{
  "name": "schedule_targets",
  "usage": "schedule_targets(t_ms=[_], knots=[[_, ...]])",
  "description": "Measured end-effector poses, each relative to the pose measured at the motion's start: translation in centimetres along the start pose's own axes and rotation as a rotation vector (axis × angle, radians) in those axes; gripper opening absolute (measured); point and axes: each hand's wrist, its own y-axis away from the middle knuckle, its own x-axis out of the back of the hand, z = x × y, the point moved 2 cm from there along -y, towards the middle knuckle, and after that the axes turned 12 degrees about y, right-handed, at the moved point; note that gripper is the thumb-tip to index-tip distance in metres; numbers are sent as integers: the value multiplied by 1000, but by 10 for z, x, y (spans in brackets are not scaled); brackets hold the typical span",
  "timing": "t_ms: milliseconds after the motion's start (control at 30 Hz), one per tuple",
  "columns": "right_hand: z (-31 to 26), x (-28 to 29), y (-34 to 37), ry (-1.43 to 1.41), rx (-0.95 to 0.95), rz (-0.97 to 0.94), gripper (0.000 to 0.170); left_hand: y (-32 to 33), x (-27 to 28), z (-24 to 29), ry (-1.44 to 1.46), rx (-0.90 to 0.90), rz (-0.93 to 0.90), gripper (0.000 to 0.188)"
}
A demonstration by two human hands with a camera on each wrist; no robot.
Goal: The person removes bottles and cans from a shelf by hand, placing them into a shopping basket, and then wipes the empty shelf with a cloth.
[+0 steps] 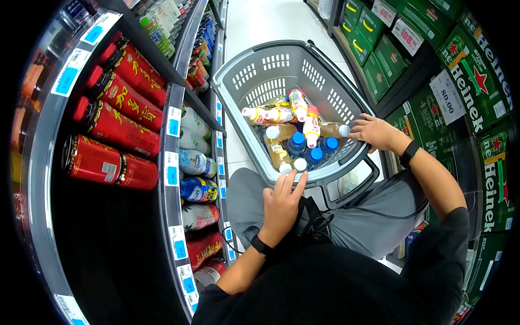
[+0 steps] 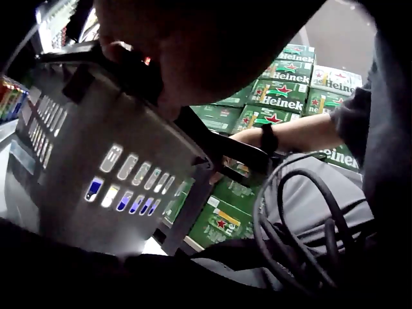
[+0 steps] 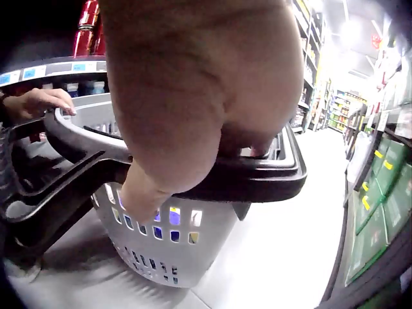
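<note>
A grey shopping basket (image 1: 254,81) stands on the floor before the person, holding several bottles: white-and-red ones (image 1: 311,127), blue-capped ones (image 1: 296,142) and pale brown ones (image 1: 279,154). The left hand (image 1: 281,208) rests with extended fingers on the near rim, beside a white-capped bottle. At the basket's right side, the right hand (image 1: 379,132) lies over the rim; in the right wrist view this hand (image 3: 187,96) has its thumb down the outer wall and its fingers over the rim, gripping it. The basket's black handle (image 1: 355,187) is folded toward the person's knees.
Shelves on the left carry red cans (image 1: 122,135) and bottles (image 1: 197,189) behind price tags. Stacked green beer cartons (image 1: 476,81) line the right side. Pale floor (image 1: 252,21) runs ahead between them. A black cable (image 1: 379,215) lies across the person's lap.
</note>
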Motion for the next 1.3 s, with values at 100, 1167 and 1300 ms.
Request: schedule_targets(t_ms=[100,1167,1300], knots=[[8,-2,-8,51,13,58,86,-6,4,-5,-18,-29,45,50],[-45,202,-3,-417,-255,694,42,-14,69,-58,164,33,-198,35],[-34,231,11,-982,-411,1214,30,-24,107,-49,316,-54,175,32]])
